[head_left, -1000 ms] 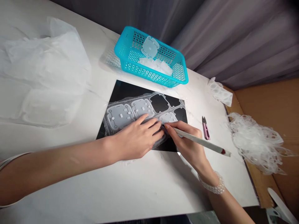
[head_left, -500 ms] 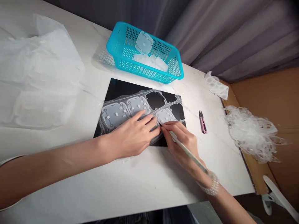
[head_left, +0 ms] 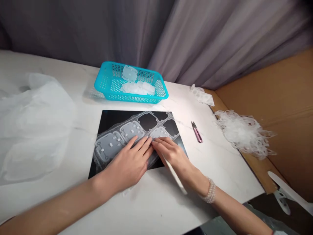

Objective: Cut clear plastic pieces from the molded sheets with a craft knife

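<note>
A translucent moulded sheet [head_left: 133,130] lies on the black mat [head_left: 110,118] in the centre of the frame.
The left hand [head_left: 133,160] rests flat on it, fingers extended, not grasping; the right hand [head_left: 172,153] pinches a pale stick-like tool [head_left: 175,177], its tip hidden. The step seems to be fine work at one panel [head_left: 158,132]; the next move probably calls for steady holding.

Workshop: snips [head_left: 198,134], heaped plastic trimmings [head_left: 242,133]
</note>
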{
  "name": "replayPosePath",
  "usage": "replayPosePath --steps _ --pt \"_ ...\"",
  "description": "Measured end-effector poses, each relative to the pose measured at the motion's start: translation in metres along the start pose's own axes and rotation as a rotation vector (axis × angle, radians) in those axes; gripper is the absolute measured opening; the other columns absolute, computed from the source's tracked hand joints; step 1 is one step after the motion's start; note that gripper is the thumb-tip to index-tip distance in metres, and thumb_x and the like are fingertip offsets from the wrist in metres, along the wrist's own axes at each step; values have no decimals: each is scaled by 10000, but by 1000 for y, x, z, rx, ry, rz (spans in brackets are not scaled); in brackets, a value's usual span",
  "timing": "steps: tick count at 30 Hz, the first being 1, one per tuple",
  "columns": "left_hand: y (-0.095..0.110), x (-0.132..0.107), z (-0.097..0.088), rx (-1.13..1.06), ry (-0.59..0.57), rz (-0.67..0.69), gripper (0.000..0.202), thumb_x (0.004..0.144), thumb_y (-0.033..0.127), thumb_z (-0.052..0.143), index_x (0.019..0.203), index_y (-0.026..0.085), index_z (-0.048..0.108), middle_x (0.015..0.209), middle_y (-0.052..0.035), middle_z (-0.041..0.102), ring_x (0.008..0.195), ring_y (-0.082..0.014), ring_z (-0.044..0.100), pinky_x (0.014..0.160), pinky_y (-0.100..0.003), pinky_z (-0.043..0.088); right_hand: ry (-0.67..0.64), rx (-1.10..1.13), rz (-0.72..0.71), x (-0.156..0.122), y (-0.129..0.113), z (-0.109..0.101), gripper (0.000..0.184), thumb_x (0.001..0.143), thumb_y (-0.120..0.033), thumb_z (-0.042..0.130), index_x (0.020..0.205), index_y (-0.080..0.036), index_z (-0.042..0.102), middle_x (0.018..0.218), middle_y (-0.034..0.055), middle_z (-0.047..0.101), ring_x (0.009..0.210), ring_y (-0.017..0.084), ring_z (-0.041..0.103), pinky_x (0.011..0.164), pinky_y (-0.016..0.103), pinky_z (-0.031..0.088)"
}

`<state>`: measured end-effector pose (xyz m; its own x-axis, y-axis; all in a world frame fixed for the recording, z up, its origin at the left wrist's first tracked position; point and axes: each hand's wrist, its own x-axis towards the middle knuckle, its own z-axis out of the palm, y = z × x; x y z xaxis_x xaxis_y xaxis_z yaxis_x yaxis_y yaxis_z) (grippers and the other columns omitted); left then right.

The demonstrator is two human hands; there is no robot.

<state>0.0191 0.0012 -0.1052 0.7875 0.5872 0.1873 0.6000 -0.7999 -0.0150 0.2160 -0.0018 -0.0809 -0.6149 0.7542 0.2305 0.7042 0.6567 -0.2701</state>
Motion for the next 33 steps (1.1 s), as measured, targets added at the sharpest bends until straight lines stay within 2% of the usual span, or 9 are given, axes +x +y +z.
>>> replayPosePath --steps 6,9,12,15,19,22,26,30,33 --pt "3 -1 5 -5 21 -31 476 989 263 337 1407 95 491 1479 -181 463 1392 -307 401 1132 -496 308 -73 85 61 8 12 -15 273 946 -104 478 1154 -136 651 1015 128 723 915 217 675 794 364 585" --pt "4 -2 4 -13 3 -40 488 992 251 328 1453 130 436 1506 -171 426 1393 -313 399 1105 -510 352 167 332 364 -8 58 -37 242 935 -208 534 1103 -177 705 988 85 747 862 190 708 817 360 582" --pt "4 -2 3 -36 -3 -43 490 990 251 341 1460 141 424 1503 -172 431 1396 -309 394 1093 -511 376 594 654 779 -42 114 -65 236 815 -331 717 986 -171 746 963 88 752 875 198 715 834 343 583" --pt "3 0 0 -123 -2 -51 485 975 237 370 1443 135 443 1486 -180 454 1389 -313 403 1090 -527 383 654 764 847 -67 145 -80 277 771 -400 751 887 -149 745 983 126 748 889 224 720 814 355 596" --pt "-2 10 -17 -542 0 -163 427 959 253 396 1342 147 554 1392 -147 566 1345 -299 453 1117 -554 345 566 876 796 -56 114 -75 342 819 -439 705 995 -147 736 1014 150 746 887 255 729 739 377 610" --pt "-7 24 -33 -1222 -31 -436 454 983 431 358 1186 149 651 1240 -138 670 1226 -270 572 1073 -482 422 434 824 677 -27 57 -74 309 857 -416 680 1034 -174 749 1034 126 750 890 237 728 751 353 600" --pt "-9 40 -41 -2103 -219 -694 649 931 632 339 1087 101 679 1091 -177 723 1053 -273 678 986 -440 503 89 777 433 -4 0 -83 274 934 -416 579 1053 -253 763 1007 58 767 930 207 718 826 338 581" --pt "-5 43 -38 -2157 -153 -850 317 813 381 708 1032 152 701 1059 -117 740 974 -231 696 906 -380 548 164 902 480 -6 -1 -79 496 1005 -526 327 1193 -257 699 1123 81 732 986 221 707 822 375 588" --pt "-3 42 -36 -2005 -124 -864 280 778 298 750 1015 153 713 1063 -110 737 968 -214 689 866 -338 546 275 685 632 -10 15 -68 585 1018 -533 203 1225 -244 668 1097 94 727 881 214 715 750 378 576"
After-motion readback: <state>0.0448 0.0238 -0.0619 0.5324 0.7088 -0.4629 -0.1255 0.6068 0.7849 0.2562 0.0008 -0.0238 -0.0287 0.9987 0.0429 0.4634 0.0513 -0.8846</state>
